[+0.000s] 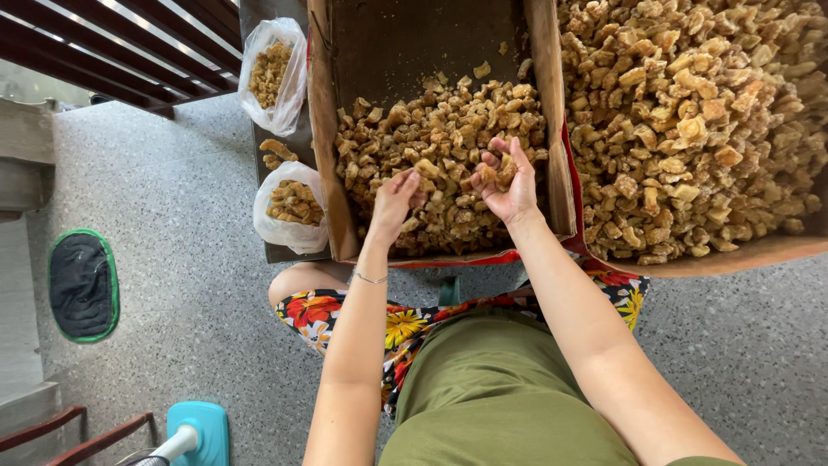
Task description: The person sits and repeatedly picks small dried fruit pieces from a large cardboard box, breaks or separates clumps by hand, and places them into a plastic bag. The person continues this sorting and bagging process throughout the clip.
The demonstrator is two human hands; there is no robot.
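A cardboard box in front of me holds a heap of small golden-brown chunks. My right hand is cupped palm up over the heap, with a few chunks lying in it. My left hand reaches down into the pile just beside it, fingertips touching the chunks; what it grips is hidden. A thin bracelet sits on my left wrist. To the right a second, larger box is piled high with the same chunks.
Two clear plastic bags with chunks, one further away and one nearer, rest on a dark board left of the box. On the speckled floor lie a black mat with green edging and a light blue fan base.
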